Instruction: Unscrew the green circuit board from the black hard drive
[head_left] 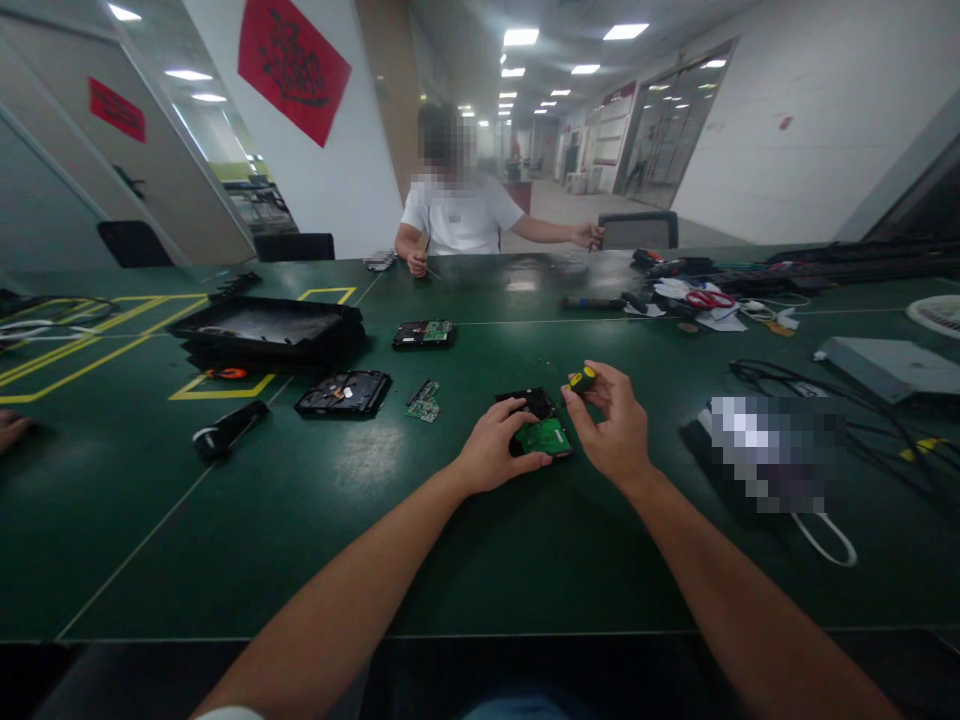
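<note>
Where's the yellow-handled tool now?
Head view, just right of centre: the yellow-handled tool is in the right hand, beside the drive with the green board.

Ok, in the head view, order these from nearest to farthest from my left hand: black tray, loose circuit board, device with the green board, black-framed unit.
1. Device with the green board: touched by your left hand.
2. Loose circuit board: left of that hand.
3. Black-framed unit: farther left.
4. Black tray: left, beyond the unit.
</note>
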